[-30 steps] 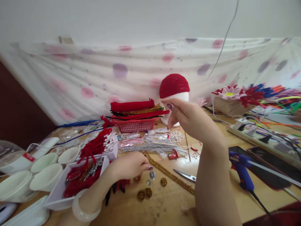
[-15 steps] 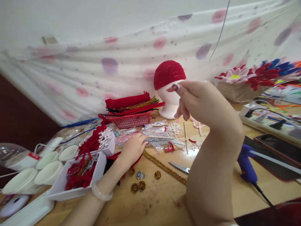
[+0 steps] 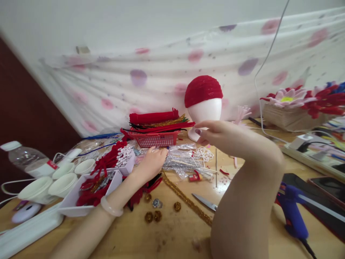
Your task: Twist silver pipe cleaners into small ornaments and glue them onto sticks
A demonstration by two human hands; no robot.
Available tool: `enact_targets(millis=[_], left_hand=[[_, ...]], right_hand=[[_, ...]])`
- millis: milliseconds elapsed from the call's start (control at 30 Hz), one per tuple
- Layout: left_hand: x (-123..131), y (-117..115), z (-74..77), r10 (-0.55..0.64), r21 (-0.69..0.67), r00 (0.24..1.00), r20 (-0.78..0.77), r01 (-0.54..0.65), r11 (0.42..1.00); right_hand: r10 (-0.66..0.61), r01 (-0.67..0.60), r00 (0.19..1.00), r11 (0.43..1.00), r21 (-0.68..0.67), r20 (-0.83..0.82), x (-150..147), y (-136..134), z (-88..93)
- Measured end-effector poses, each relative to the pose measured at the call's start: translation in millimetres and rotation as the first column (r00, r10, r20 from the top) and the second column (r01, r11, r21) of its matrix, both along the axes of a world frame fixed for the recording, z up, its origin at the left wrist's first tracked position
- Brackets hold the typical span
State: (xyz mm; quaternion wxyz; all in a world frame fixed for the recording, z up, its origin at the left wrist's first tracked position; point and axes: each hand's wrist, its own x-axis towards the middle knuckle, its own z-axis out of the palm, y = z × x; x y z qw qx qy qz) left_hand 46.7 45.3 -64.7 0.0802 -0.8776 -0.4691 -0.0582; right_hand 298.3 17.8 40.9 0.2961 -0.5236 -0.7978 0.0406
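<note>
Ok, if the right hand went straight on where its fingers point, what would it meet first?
Probably the red pipe cleaners poking out of the red plastic basket; depth is unclear, so the right hand might pass in front of them.

A white head form (image 3: 205, 109) stands upright, far and right of centre, its crown covered by a ridged red cap (image 3: 203, 90), while silvery strands (image 3: 174, 164) in clear plastic lie nearer, leftward.

Since 1.0 s ago, left hand (image 3: 151, 164) has moved from the silver ball (image 3: 156, 203) to over the plastic bags (image 3: 176, 163); right hand (image 3: 219, 136) has lowered against the white head (image 3: 205, 110)
</note>
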Motion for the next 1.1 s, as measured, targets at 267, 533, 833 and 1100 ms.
enact_targets(millis=[267, 533, 833, 1100], left_hand=[[-23.4, 9.6, 55.2, -0.137, -0.041, 0.936, 0.323, 0.158, 0.987], [-20.4, -9.2, 83.9, -0.114, 0.051, 0.727, 0.677, 0.108, 0.993], [-98.3, -14.9, 100.9, -0.032, -0.08, 0.799, 0.6, 0.1, 0.992], [-82.8, -18.1, 99.2, 0.006, -0.129, 0.753, 0.658, 0.105, 0.986]], right_hand=[[0.043, -0.034, 0.998, 0.978, -0.206, 0.037, -40.0, -8.5, 12.9], [0.221, -0.219, 0.975, 0.959, -0.179, -0.011, -81.8, 8.2, 10.0], [0.223, -0.237, 0.971, 0.95, -0.202, -0.089, -52.5, 20.0, 0.5], [0.286, -0.3, 0.951, 0.944, -0.14, -0.115, -121.4, 13.1, 0.8]])
